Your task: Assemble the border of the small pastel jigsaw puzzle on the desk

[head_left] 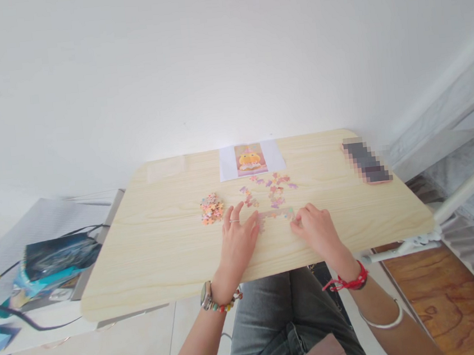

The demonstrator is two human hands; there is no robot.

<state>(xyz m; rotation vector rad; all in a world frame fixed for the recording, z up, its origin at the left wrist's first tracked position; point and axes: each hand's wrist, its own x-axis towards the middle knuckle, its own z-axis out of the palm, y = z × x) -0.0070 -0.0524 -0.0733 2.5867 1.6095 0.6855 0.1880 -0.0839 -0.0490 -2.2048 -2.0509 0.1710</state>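
1. The joined strip of puzzle pieces (pixel 275 214) lies flat on the worktop (pixel 163 247), bracketed by both hands, just nearer the person than the reference picture (pixel 251 159).
2. Left hand (pixel 237 239) sits at the strip's left end, fingers spread and flat, fingertips touching it. That grip is open, pressing rather than pinching.
3. Right hand (pixel 316 228) is at the strip's right end, fingers curled down onto the last pieces. I cannot tell whether that grip has closed on a piece or only rests there.
4. The strip's long axis runs left to right, parallel to the worktop's near edge, each end pointing at a hand.
5. Risk, as I judge it: if the hands push inward or lift unevenly, the thin strip could buckle and pop its joints apart.
6. A sliding wrist could also drag the strip toward the near edge.
7. Beyond the strip, toward the reference picture, lie the scattered loose pieces (pixel 272 188); a small heap of pieces (pixel 211 208) sits to its left. A careless sweep could mix them.
8. A phone (pixel 365 160) rests well to the right of the strip.
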